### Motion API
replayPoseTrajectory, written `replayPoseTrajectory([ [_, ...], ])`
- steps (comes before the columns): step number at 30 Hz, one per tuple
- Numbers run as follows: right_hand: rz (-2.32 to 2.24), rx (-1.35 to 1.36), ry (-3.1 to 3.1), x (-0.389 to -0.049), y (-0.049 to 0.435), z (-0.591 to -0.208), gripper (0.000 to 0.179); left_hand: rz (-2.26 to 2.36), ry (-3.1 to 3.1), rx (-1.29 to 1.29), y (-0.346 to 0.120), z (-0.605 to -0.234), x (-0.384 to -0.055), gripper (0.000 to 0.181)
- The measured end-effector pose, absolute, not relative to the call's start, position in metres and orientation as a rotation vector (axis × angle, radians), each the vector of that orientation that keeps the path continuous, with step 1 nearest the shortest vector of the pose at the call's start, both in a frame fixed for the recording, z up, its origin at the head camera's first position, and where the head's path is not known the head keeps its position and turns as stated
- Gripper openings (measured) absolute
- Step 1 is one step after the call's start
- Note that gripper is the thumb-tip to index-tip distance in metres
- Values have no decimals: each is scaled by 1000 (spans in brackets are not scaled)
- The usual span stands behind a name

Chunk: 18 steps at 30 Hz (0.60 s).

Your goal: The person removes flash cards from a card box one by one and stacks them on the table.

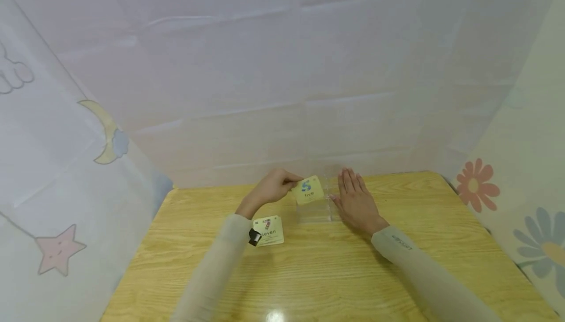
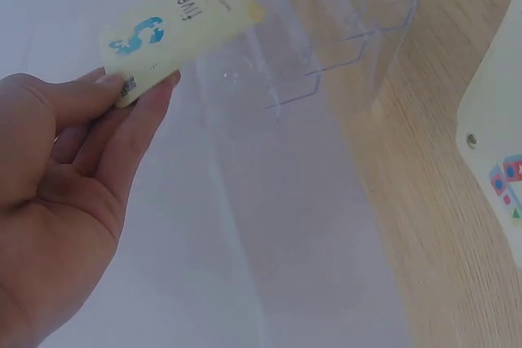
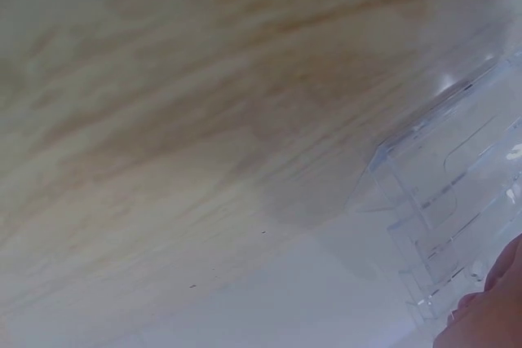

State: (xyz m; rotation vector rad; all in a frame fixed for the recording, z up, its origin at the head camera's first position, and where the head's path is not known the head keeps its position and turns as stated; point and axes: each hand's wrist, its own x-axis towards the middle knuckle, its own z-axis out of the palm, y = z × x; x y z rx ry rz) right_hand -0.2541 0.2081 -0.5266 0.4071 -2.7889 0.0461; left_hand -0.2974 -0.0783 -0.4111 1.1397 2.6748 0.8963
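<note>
My left hand [image 1: 273, 187] pinches a pale yellow flash card [image 1: 309, 190] by its edge, thumb on one face. The card bears a blue figure 5 and the word "five". It is tilted above a clear plastic tiered holder [image 1: 315, 212], whose stepped edges show in the left wrist view. Whether card and holder touch, I cannot tell. With straight fingers, my right hand [image 1: 355, 204] rests against the holder's right side; only part of that hand [image 3: 493, 315] enters the right wrist view. Below my left wrist lies a "seven" card [image 1: 270, 233], apparently on a small stack.
A wooden table [image 1: 309, 278] carries everything, with the holder near its back edge. Pale cloth hangs behind [image 1: 265, 91] and printed cloth at both sides. A black strap piece [image 1: 254, 237] on my left wrist overlaps the "seven" card in the head view.
</note>
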Motion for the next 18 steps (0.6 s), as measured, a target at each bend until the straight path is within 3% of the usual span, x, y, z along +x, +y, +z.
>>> replayPoseTrajectory([
  [18,75,431,-2747,-249,208,-523,75,1342,2383,791,-121,-406,-303,28],
])
